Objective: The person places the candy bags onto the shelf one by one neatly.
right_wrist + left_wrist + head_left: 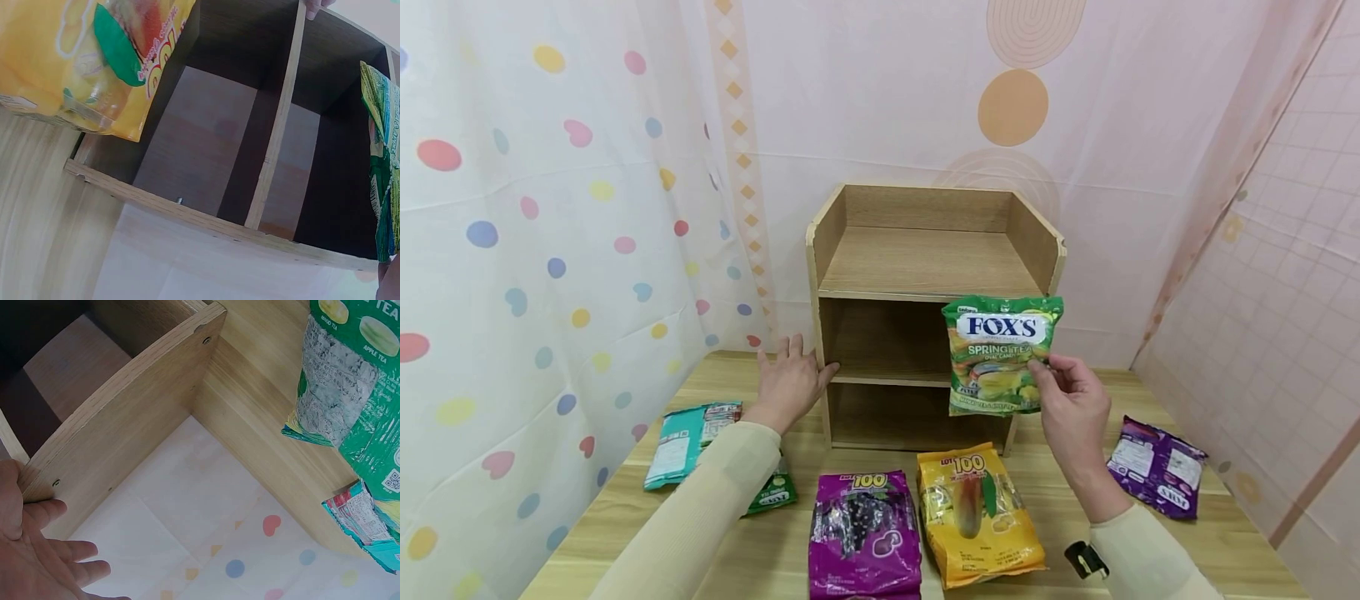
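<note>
My right hand (1077,408) pinches the right edge of a green Fox's Spring Tea candy bag (1000,358), thumb in front. The bag hangs upright before the right part of the wooden shelf (925,258), about level with its middle compartment. At the shelf's left side, my left hand (790,382) has its fingers extended, with the thumb touching the front edge of the side panel. In the left wrist view this side panel (125,406) runs diagonally past the hand. The right wrist view shows only the edge of the held bag (389,156).
In front of the shelf stand a purple Lot 100 bag (865,533) and a yellow Lot 100 bag (977,517). A teal bag (673,446) and a green bag (775,492) lie on the left, partly behind my left arm. On the right lies a dark purple bag (1157,467).
</note>
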A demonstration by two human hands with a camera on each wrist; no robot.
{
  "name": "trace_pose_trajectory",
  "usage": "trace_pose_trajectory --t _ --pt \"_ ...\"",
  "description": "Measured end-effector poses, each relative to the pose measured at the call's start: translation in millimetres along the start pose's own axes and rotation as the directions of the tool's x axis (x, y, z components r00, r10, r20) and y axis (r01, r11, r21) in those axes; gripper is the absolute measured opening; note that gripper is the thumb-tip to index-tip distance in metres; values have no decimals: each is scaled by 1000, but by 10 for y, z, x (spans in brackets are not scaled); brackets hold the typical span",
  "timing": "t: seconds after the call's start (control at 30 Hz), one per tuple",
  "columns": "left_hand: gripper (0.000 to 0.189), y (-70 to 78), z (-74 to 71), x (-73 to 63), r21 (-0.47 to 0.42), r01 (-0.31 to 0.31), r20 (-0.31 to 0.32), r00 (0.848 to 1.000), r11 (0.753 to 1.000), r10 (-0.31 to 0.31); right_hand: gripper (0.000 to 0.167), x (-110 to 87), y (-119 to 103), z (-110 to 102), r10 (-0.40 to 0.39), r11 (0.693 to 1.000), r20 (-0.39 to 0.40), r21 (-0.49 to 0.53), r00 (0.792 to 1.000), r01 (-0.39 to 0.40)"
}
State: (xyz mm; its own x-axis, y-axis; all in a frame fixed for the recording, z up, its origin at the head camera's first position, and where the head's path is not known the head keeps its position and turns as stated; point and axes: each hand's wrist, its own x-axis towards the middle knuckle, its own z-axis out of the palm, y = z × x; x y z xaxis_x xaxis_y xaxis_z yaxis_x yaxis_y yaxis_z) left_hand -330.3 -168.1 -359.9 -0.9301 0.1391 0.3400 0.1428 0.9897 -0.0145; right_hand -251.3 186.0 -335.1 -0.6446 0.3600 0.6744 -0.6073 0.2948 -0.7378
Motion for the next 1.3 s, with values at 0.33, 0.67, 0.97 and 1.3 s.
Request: trace_pose_trajectory --t 0.33,0.67,0.97,1.3 --pt "62 1 12 6 -2 -1 -10 1000 1000 1 15 93 -72 53 -11 1000 -9 18 1000 11" --pt "62 -1 13 3 1 -2 -19 1000 1000 2 17 183 -142 111 -3 999 -23 49 1000 4" --pt "61 5 7 -8 12 -7 -28 1000 1000 7 18 295 -229 190 -1 997 -27 74 1000 3" --pt "62 2 13 -4 6 -6 -30 1000 1000 6 20 434 -302 235 20 999 -23 48 1000 -19"
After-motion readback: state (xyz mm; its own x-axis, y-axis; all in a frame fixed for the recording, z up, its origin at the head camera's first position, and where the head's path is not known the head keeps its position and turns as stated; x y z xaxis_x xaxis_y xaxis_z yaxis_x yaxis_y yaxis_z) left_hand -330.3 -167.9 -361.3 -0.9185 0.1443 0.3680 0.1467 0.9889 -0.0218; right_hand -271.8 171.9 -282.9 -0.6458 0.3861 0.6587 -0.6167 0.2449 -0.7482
